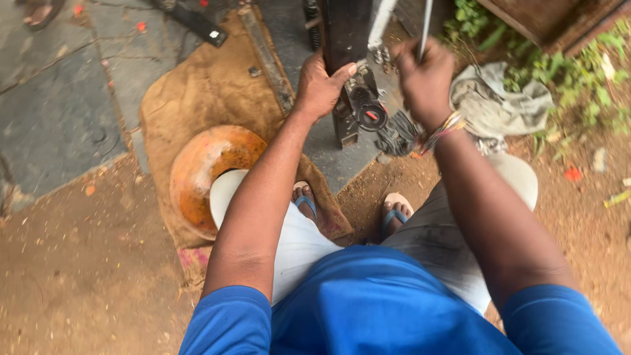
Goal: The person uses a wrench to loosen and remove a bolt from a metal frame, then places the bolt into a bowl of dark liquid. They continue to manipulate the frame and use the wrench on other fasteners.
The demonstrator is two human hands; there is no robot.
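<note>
My left hand (pixel 320 85) clasps the dark post (pixel 343 39); my right hand (pixel 426 79) clenches a thin rod (pixel 426 26), which could slip onto my toes (pixel 303 192).

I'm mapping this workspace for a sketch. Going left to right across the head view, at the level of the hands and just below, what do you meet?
Burlap sack → orange bowl → left hand → dark metal post → right hand → crumpled grey cloth → green weeds.
</note>
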